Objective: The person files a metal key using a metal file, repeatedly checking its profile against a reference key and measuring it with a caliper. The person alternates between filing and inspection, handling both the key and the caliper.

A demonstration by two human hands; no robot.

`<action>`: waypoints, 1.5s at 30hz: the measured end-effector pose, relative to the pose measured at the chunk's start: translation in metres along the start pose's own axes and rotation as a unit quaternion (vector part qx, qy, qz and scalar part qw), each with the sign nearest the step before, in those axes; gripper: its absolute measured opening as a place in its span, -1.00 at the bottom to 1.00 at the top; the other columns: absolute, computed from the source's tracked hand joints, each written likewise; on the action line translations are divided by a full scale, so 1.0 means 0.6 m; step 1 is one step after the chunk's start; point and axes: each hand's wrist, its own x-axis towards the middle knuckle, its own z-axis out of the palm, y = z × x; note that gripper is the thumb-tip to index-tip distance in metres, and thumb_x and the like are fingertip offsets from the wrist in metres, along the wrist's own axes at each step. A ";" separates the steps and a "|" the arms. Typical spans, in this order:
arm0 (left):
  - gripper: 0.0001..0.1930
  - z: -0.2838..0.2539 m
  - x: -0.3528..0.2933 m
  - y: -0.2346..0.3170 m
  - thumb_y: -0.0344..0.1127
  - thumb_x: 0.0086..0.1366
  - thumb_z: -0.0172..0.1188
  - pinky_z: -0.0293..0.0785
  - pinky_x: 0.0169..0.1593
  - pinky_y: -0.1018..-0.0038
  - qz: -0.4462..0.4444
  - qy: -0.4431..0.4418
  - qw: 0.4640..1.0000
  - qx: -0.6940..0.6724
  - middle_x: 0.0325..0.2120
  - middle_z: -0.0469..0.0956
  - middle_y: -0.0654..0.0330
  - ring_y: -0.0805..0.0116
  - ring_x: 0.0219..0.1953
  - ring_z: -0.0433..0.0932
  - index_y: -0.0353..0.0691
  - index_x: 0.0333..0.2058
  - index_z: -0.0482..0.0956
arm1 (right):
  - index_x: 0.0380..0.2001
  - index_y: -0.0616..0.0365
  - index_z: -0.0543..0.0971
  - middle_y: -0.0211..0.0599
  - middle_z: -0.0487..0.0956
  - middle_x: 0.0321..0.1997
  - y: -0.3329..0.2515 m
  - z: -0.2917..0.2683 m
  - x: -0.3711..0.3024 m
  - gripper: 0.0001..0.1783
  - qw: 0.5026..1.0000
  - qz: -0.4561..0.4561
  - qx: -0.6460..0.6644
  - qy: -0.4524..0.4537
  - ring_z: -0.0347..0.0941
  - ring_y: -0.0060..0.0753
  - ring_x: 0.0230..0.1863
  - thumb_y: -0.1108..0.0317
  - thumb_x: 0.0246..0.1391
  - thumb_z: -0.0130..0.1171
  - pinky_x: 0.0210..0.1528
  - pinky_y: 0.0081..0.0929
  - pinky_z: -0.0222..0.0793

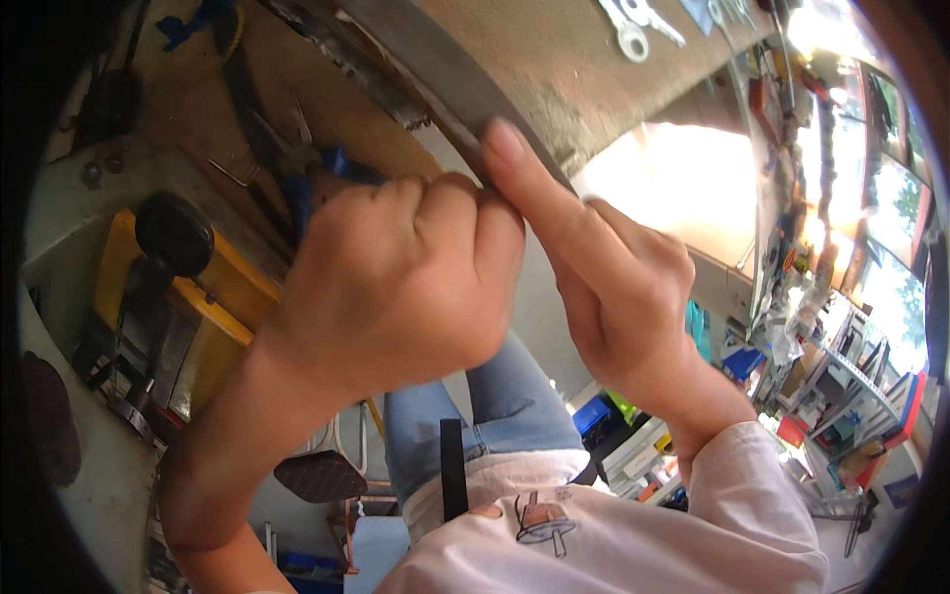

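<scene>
My left hand (401, 272) is closed in a fist in front of the bench edge, knuckles up. Against its thumb side is my right hand (628, 282), its fingers curled and one digit stretched out along the edge. Whatever the two hands hold, if anything, is hidden behind the fingers. Just beyond the left knuckles, a pair of pliers (300, 158) with blue handles lies on the brown worktop (381, 129); the fist covers part of it. A bent metal hex key (234, 174) rests to the left of the pliers.
A yellow machine (223, 361) with a round black knob (174, 235) stands at the left. Several keys or flat wrenches (633, 35) lie on the bench at the top right. A dark stool seat (320, 476) is below, and cluttered shelves (851, 376) fill the right side.
</scene>
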 end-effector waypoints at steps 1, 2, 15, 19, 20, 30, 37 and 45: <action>-0.87 -0.001 0.001 -0.001 -0.53 -0.03 0.18 0.27 -0.62 0.37 0.002 -0.001 1.000 -0.007 -0.66 0.28 0.14 0.19 -0.66 0.33 -0.31 -0.56 0.37 | 0.09 0.24 0.44 -0.28 0.31 -0.70 0.002 0.000 -0.002 -0.34 1.000 -0.003 0.002 0.000 0.24 -0.43 -0.72 0.78 -0.20 -0.04 -0.60 -0.57 0.23; -0.87 -0.002 0.002 -0.003 -0.53 -0.03 0.18 0.27 -0.62 0.37 -0.002 -0.007 1.000 -0.001 -0.66 0.28 0.14 0.20 -0.66 0.33 -0.31 -0.56 0.37 | 0.09 0.25 0.43 -0.28 0.31 -0.70 0.012 0.002 -0.021 -0.35 1.000 -0.005 -0.006 0.015 0.22 -0.43 -0.73 0.77 -0.19 -0.03 -0.61 -0.58 0.20; -0.88 -0.001 -0.005 -0.004 -0.52 0.02 0.18 0.25 -0.63 0.39 -0.008 -0.023 1.000 -0.008 -0.67 0.26 0.15 0.21 -0.67 0.32 -0.32 -0.55 0.39 | 0.13 -0.04 0.42 -0.37 0.27 -0.70 0.021 0.007 -0.066 -0.27 0.998 0.027 0.045 0.046 0.16 -0.47 -0.76 0.69 -0.21 0.04 -0.69 -0.51 0.16; -0.87 0.001 -0.001 -0.001 -0.52 0.03 0.19 0.24 -0.64 0.39 -0.008 0.007 1.000 0.028 -0.67 0.26 0.14 0.22 -0.67 0.31 -0.31 -0.56 0.38 | 0.10 0.23 0.42 -0.38 0.35 -0.67 0.016 0.011 -0.004 -0.40 0.999 -0.024 0.036 0.018 0.27 -0.56 -0.70 0.75 -0.09 -0.10 -0.61 -0.61 0.21; -0.87 0.002 -0.003 -0.003 -0.52 0.03 0.18 0.24 -0.63 0.38 -0.008 0.001 1.000 0.030 -0.67 0.26 0.14 0.22 -0.67 0.32 -0.31 -0.56 0.38 | 0.11 0.23 0.41 -0.39 0.34 -0.67 0.020 0.010 -0.033 -0.41 0.999 -0.005 0.033 0.020 0.26 -0.57 -0.71 0.75 -0.08 -0.09 -0.61 -0.62 0.20; -0.81 0.005 -0.003 0.007 -0.51 0.01 0.20 0.26 -0.64 0.40 -0.028 0.020 0.999 0.041 -0.70 0.20 0.20 0.26 -0.68 0.31 -0.25 -0.60 0.33 | 0.11 -0.09 0.46 -0.40 0.15 -0.75 0.020 0.007 -0.085 -0.32 0.989 0.057 0.117 0.068 0.08 -0.48 -0.76 0.65 -0.16 0.17 -0.68 -0.52 0.15; -0.76 0.006 -0.004 0.009 -0.49 0.04 0.21 0.25 -0.65 0.40 -0.038 0.008 0.999 0.033 -0.72 0.19 0.21 0.25 -0.69 0.31 -0.21 -0.64 0.28 | 0.11 0.15 0.43 -0.41 0.32 -0.68 0.026 -0.002 -0.081 -0.42 1.000 0.013 -0.018 -0.006 0.27 -0.57 -0.72 0.71 -0.06 0.02 -0.60 -0.63 0.24; -0.86 0.006 -0.005 0.003 -0.41 -0.19 0.11 0.23 -0.72 0.51 0.001 0.040 0.998 0.058 -0.76 0.22 0.27 0.41 -0.75 0.34 -0.16 -0.69 0.29 | 0.15 0.17 0.38 -0.40 0.31 -0.68 0.009 0.005 -0.090 -0.36 0.997 0.014 0.061 -0.035 0.26 -0.55 -0.73 0.73 -0.09 -0.02 -0.62 -0.62 0.22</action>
